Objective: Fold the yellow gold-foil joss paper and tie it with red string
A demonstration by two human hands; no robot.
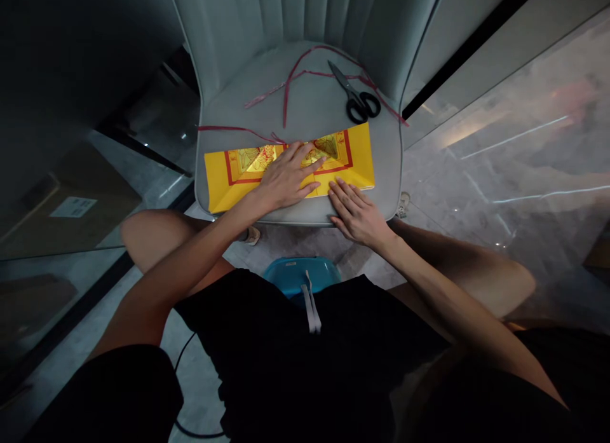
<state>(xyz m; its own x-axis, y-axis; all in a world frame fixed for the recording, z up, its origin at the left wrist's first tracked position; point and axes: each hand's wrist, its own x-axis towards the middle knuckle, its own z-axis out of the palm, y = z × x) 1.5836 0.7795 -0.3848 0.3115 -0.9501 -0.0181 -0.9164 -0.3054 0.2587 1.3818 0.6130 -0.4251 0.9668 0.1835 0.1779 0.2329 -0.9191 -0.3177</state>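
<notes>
A folded stack of yellow joss paper (pixel 359 154), printed with red borders and gold foil patches, lies across the front of a grey chair seat (pixel 229 115). My left hand (pixel 288 175) rests flat on its middle, fingers spread and pointing up to the right. At the lower right edge of the paper, my right hand (pixel 355 211) lies with fingers extended and its fingertips on the paper. Part of the printed design is hidden beneath the left hand. A pink-red plastic string (pixel 233 129) runs from the left seat edge to the top edge of the paper.
Scissors (pixel 355 96) with black handles lie on the seat behind the paper, among loose pink string (pixel 295 68). The chair's backrest (pixel 309 14) rises beyond. A blue plastic stool (pixel 302 271) shows between my legs. On the left, a cardboard box (pixel 71 195) stands behind glass.
</notes>
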